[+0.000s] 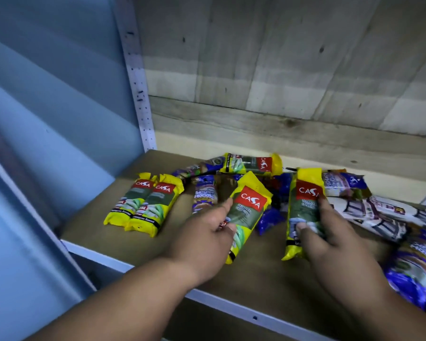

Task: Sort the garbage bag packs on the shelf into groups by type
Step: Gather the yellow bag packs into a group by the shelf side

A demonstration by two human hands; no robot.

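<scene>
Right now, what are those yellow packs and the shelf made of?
The yellow pack in the left hand looks like thin glossy plastic film: it shines, and its crimped ends crinkle. The one in the right hand looks the same. The shelf board looks like matt brown fibreboard or cardboard, hard to say; its pale front edge seems painted metal.

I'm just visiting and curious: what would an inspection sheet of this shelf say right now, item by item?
Surface: brown shelf board with a white front edge.
Job's things: two yellow packs lie side by side at the left; another yellow pack lies at the back; purple packs and white packs lie mixed toward the right.
Clutter: nothing seen.
Grippers: left hand holds a yellow pack; right hand holds another.
Cables: nothing seen.
Surroundings: wooden back wall, perforated white upright, blue panel at left.
</scene>
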